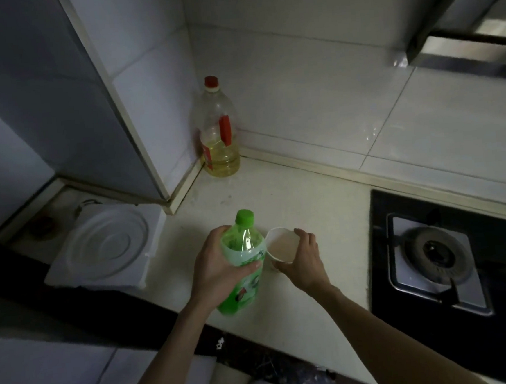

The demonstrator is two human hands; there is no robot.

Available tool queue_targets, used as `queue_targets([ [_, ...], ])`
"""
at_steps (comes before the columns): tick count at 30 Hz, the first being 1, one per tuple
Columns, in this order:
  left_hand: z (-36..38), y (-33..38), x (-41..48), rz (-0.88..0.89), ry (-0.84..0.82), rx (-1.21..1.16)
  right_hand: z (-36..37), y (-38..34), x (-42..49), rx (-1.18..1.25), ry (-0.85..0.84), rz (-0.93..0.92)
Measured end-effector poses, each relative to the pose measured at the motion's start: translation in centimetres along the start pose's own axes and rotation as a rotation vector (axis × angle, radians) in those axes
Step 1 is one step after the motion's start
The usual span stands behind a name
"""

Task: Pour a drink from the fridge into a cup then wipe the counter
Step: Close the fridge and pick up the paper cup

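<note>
**On the pale tabletop: green bottle and cup in hand**

Across the middle of the view runs the pale tabletop [307,205], bounded at the back by white tiled wall and at the front by a dark speckled edge. At its right end sits a black gas stove [451,267] with one burner showing. Off its left end, lower down, a white square lid with ringed ridges [105,249] lies flat. Deep in the back left corner, where the two walls meet, an oil bottle [218,134] with a red cap stands upright, about a third full of yellow liquid, well apart from the hands.

Near the front edge, roughly midway along, the green drink bottle [242,265] is held tilted, its green cap [244,218] screwed on and pointing toward the back wall. The left hand [218,267] wraps it around the upper body, thumb over the label, fingers clamped on the plastic. Just beside it on the right, touching or nearly touching the bottle's shoulder, is the small white cup [281,245], tipped so its mouth faces the bottle, with a pale inside. The right hand [304,260] grips the cup from its right side, fingers closed around the wall. Whether the cup's base meets the tabletop cannot be told.
</note>
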State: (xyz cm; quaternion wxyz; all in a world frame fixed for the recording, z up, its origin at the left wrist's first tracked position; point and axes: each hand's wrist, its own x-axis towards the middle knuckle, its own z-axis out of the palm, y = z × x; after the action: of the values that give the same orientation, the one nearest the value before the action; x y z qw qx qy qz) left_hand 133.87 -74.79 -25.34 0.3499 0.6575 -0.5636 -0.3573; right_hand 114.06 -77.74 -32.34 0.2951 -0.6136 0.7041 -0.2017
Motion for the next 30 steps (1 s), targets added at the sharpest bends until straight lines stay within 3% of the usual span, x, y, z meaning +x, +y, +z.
queue_targets([
  [8, -0.3, 0.8, -0.5, 0.008, -0.008, 0.005, -1.4, 0.8, -2.1, 0.153, 0.085, 0.106],
  [15, 1.6, 2.6, -2.2, 0.088, -0.080, 0.036, -5.6, 1.9, -6.3, 0.355, 0.258, 0.168],
  [30, 13.1, 11.3, -15.9, 0.277, -0.320, 0.006, -15.2, 12.9, -24.5, 0.541, 0.571, 0.259],
])
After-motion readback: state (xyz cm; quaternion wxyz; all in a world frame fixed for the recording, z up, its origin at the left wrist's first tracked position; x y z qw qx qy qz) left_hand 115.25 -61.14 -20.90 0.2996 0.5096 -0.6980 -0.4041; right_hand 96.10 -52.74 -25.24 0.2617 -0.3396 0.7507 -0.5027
